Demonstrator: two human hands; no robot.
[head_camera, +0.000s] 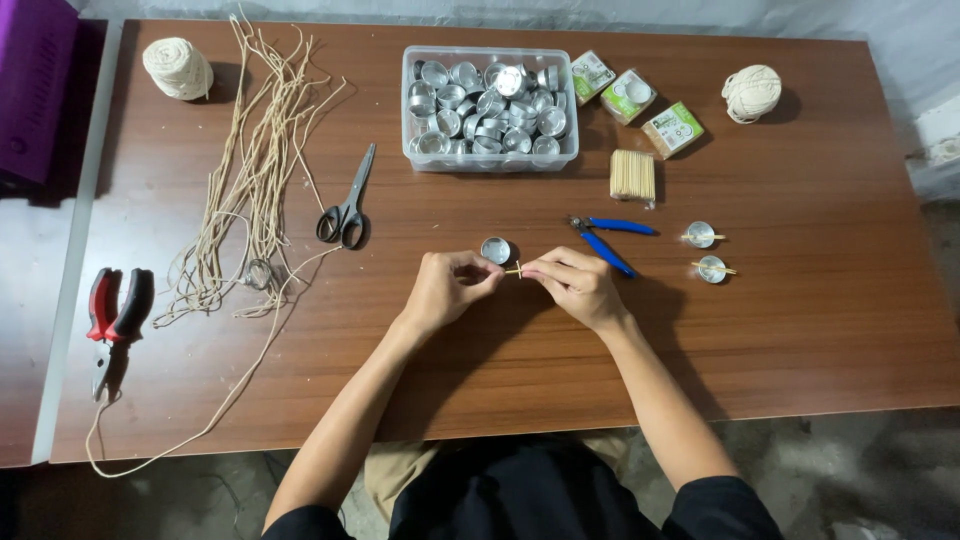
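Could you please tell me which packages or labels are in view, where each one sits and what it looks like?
Left packet: right of the clear tub, squarish, green and white label.
Middle packet: just right of it, clear-topped, pale contents, green edge.
Right packet: above the stick bundle, tan with green-white label.

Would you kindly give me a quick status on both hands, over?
Left hand and right hand pinching one small stick between them. Metal cup just behind. Blue pliers beside right hand, not touching.

Left hand (447, 288) and right hand (577, 284) fingertip to fingertip, both pinched
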